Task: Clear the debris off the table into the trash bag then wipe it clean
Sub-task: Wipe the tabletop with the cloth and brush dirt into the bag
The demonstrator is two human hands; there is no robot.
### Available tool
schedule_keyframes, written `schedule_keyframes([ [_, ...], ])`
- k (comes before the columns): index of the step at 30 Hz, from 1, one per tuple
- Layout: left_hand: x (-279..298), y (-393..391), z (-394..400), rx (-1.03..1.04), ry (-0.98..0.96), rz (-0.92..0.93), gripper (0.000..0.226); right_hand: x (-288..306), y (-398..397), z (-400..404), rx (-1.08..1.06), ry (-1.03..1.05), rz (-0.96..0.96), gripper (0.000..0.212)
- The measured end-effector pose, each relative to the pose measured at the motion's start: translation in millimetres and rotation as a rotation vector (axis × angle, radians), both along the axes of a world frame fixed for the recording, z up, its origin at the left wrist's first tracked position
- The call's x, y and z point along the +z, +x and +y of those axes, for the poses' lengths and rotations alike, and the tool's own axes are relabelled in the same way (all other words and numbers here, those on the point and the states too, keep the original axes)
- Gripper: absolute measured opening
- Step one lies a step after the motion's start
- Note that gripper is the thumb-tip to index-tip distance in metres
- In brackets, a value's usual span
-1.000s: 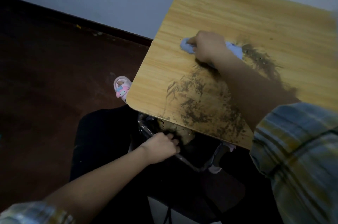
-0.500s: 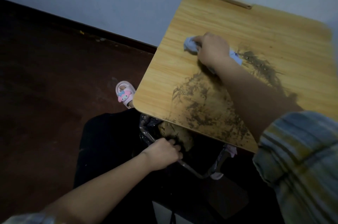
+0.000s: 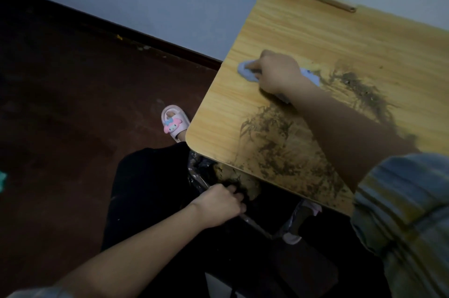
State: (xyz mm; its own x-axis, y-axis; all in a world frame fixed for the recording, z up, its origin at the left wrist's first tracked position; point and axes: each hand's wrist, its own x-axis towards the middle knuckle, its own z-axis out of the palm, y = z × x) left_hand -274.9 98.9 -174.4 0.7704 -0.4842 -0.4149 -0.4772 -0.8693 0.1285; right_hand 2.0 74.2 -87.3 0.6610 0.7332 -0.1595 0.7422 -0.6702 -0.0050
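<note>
Item 1: your right hand (image 3: 279, 71), grip closed on a pale blue cloth (image 3: 245, 71), pressed to the wooden bench (image 3: 315, 37). Item 2: dark debris (image 3: 279, 152) smeared toward the near edge. Item 3: your left hand (image 3: 218, 205), grip clenching the black trash bag (image 3: 201, 171) rim below that edge.

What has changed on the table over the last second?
Very little. The right hand presses the pale blue cloth at almost the same spot on the wooden table; the view mainly shifted. The left hand still grips the black trash bag's rim, and the dark dirt smear remains.
</note>
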Motion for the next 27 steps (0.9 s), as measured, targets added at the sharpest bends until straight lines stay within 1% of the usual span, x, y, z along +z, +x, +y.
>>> schedule_keyframes([
  [3,2,-1,-3,-0.007,0.008,-0.007,0.026,2,-32,-14,0.171,-0.016,0.024,0.033],
  [6,7,-7,-9,-0.010,0.019,0.000,0.026,5,-63,-34,0.290,0.006,0.072,0.035],
  [11,12,-16,-11,0.028,0.030,-0.015,0.029,9,-103,-63,0.384,0.004,0.120,0.038],
  [15,16,-21,-12,0.065,0.027,-0.033,0.031,16,-121,-75,0.458,-0.029,0.191,0.035],
  [17,18,-25,-15,0.073,0.018,-0.036,0.031,23,-117,-72,0.428,0.015,0.199,0.036],
  [19,21,-29,-13,0.067,0.027,-0.028,0.032,26,-109,-62,0.295,0.096,0.125,0.038],
  [20,22,-30,-12,0.070,0.032,-0.041,0.033,26,-106,-54,0.226,0.104,0.087,0.040],
  [23,22,-31,-10,0.074,0.032,-0.054,0.035,24,-112,-25,0.109,0.042,0.071,0.044],
  [25,21,-32,-8,0.077,0.031,-0.056,0.036,20,-123,-13,0.094,-0.013,0.093,0.045],
  [27,22,-33,-6,0.079,0.029,-0.068,0.036,18,-131,-10,0.138,-0.055,0.097,0.043],
])
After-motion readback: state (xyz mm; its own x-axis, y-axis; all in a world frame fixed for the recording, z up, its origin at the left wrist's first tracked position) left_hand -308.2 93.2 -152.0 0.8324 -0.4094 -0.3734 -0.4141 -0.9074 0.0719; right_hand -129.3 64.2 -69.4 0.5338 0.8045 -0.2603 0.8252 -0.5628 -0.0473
